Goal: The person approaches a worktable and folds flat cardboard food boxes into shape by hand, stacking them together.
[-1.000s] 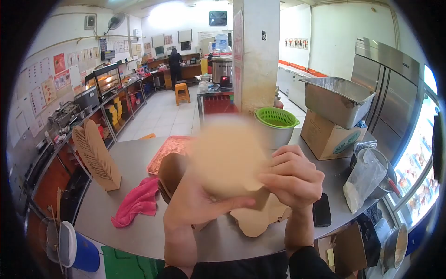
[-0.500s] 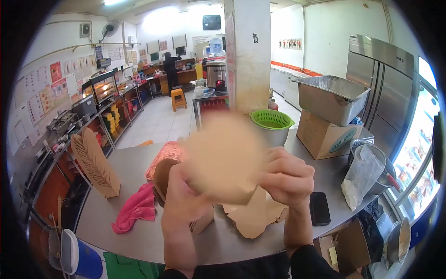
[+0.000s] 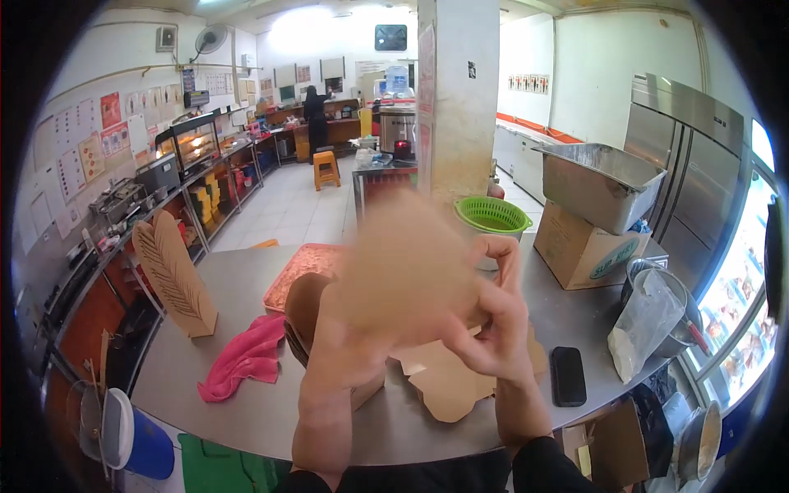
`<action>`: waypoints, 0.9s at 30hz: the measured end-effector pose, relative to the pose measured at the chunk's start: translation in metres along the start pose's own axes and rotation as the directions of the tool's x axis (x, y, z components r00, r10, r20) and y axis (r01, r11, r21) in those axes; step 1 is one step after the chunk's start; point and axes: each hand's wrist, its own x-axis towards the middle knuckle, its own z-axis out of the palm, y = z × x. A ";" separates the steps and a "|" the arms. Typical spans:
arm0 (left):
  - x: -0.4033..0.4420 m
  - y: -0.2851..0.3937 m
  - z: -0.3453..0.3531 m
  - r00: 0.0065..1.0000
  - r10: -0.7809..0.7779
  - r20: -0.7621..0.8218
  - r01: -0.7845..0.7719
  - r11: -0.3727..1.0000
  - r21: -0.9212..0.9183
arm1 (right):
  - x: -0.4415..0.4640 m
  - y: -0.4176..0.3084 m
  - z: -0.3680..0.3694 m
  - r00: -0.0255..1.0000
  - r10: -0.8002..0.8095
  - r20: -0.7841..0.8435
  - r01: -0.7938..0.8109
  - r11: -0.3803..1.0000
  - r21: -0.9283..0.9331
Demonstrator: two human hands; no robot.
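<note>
A brown cardboard piece (image 3: 407, 271), blurred by motion, is raised in front of me above the table. My left hand (image 3: 349, 349) grips its lower left side, with most of the fingers hidden behind it. My right hand (image 3: 497, 316) is at its right edge, fingers bent and thumb against the board. Below them, flat cut-out cardboard sheets (image 3: 448, 390) lie on the steel table (image 3: 255, 435). Behind my left wrist stands a folded cardboard holder (image 3: 308, 300), partly covered. Another upright cardboard holder with a leaf print (image 3: 177, 275) stands at the left.
A pink cloth (image 3: 242, 357) and a pink speckled tray (image 3: 304, 271) lie left of centre. To the right are a black phone (image 3: 568, 376), a carton (image 3: 583, 246) under a steel pan (image 3: 604, 185), and a plastic bag (image 3: 649, 320). Beyond the table's far edge is a green basket (image 3: 493, 215). A person (image 3: 316, 123) stands far back.
My right hand has shifted its hold on the cardboard piece, its fingers now more raised and bent. The view has turned slightly left.
</note>
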 end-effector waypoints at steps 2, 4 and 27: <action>-0.002 -0.003 0.009 0.990 -0.034 -0.139 0.009 0.984 -0.179 | 0.000 -0.011 0.002 0.998 -0.063 -0.021 0.057 0.976 -0.212; 0.000 -0.008 0.018 0.973 0.062 -0.224 -0.075 0.996 -0.051 | -0.003 -0.008 0.005 0.985 -0.124 -0.117 0.094 0.967 -0.235; -0.002 -0.004 -0.002 0.955 -0.049 -0.291 0.014 0.993 -0.121 | -0.001 -0.017 -0.002 0.982 -0.188 0.037 0.187 0.898 -0.399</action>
